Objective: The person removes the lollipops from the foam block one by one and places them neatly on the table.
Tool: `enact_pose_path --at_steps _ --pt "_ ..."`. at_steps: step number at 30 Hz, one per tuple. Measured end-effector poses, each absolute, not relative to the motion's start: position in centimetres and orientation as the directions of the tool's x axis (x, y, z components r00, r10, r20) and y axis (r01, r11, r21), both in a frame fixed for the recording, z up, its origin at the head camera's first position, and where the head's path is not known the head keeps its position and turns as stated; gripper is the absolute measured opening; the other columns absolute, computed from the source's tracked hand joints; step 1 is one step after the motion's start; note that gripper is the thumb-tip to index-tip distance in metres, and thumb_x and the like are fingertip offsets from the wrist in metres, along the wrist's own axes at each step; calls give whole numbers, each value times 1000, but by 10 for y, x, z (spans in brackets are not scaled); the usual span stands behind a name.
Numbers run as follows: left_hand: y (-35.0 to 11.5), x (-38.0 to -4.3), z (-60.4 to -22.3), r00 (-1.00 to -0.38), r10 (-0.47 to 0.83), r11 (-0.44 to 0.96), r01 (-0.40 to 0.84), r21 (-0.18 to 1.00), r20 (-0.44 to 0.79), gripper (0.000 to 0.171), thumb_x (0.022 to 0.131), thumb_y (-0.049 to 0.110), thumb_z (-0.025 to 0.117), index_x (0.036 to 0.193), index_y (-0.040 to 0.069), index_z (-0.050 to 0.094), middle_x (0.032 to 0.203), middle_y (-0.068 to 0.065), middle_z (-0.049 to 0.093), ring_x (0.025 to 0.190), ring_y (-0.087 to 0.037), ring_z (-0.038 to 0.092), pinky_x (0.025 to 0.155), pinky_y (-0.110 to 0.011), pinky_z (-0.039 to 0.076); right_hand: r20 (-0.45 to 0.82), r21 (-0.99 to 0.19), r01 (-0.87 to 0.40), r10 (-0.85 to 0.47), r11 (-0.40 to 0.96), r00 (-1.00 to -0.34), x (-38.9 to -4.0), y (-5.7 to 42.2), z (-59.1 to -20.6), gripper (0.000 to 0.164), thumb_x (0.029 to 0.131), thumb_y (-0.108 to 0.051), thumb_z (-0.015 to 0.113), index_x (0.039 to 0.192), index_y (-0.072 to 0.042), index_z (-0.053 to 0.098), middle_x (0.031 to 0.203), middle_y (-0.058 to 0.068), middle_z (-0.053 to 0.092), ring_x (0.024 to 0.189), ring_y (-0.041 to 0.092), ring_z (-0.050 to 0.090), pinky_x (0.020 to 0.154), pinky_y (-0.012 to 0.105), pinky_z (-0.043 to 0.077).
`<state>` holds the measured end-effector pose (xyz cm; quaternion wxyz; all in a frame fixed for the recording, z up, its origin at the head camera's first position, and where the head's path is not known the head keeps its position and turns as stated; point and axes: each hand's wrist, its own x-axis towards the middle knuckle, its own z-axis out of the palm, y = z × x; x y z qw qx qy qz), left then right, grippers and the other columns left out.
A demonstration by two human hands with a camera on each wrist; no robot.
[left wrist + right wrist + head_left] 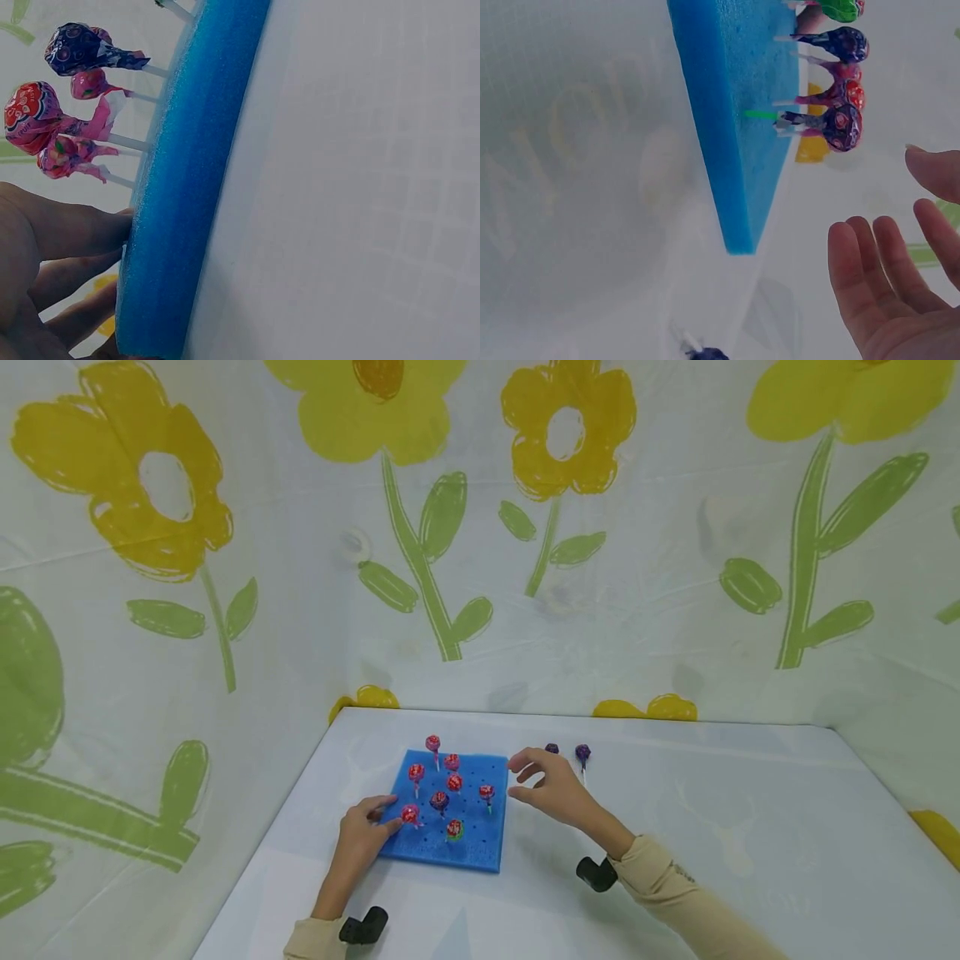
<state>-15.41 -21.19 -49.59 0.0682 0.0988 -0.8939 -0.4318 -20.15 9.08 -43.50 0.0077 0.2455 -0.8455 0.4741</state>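
Observation:
A blue foam board [472, 852] lies on the table with several wrapped lollipops standing in it by their sticks. Most wrappers are red or pink, like the lollipop [416, 772] near the left side; a dark purple lollipop [439, 801] stands near the middle. My left hand [360, 837] rests on the board's left edge, thumb and fingers extended against the foam [180, 187]. Beside the board's right edge, my right hand [553, 787] hovers with nothing in it, thumb apart from loosely bent fingers [847, 255].
Two dark purple lollipops lie on the white table [712, 835] beyond my right hand, one lollipop [582, 752] plainly visible, the other lollipop [552, 748] partly hidden. A flower-printed white cloth [637, 610] hangs around the back and sides.

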Motion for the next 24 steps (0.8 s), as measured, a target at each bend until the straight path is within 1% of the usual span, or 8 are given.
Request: enact_pose_path --at_steps 4,8,13,18,24 --pt "-212 -154 -497 -971 -234 610 -116 784 38 37 84 5 69 120 1 63 120 -24 58 109 -39 53 89 -52 48 248 -808 -427 -423 406 -871 -199 85 -442 26 81 -7 73 105 -9 63 103 13 63 91 23 61 73 26 54" --pt "-212 -155 -498 -971 -234 613 -117 782 38 37 84 5 69 120 1 63 121 -24 57 109 -39 53 89 -53 48 236 -821 -416 -430 392 -872 -199 79 -449 27 82 -9 73 106 -6 62 105 14 63 93 26 61 73 28 54" --pt "-212 -155 -498 -971 -237 612 -124 781 31 37 84 6 69 120 1 63 121 -25 57 110 -41 52 90 -54 48 225 -834 -399 -426 381 -876 -197 72 -457 29 82 -9 74 107 -3 61 104 10 63 93 26 62 74 29 54" --pt "-211 -155 -498 -972 -232 611 -122 782 30 37 84 6 69 120 1 63 121 -24 57 109 -39 53 89 -53 48 220 -845 -380 -405 375 -887 -197 63 -464 27 82 -7 73 105 -6 61 102 4 63 91 21 62 74 28 55" --pt "-212 -154 -497 -971 -235 609 -116 785 39 38 83 7 70 120 2 63 120 -24 58 109 -38 53 89 -53 48 237 -857 -379 -385 351 -892 -197 55 -470 23 82 -1 71 101 -8 61 99 4 64 88 20 62 73 27 54"
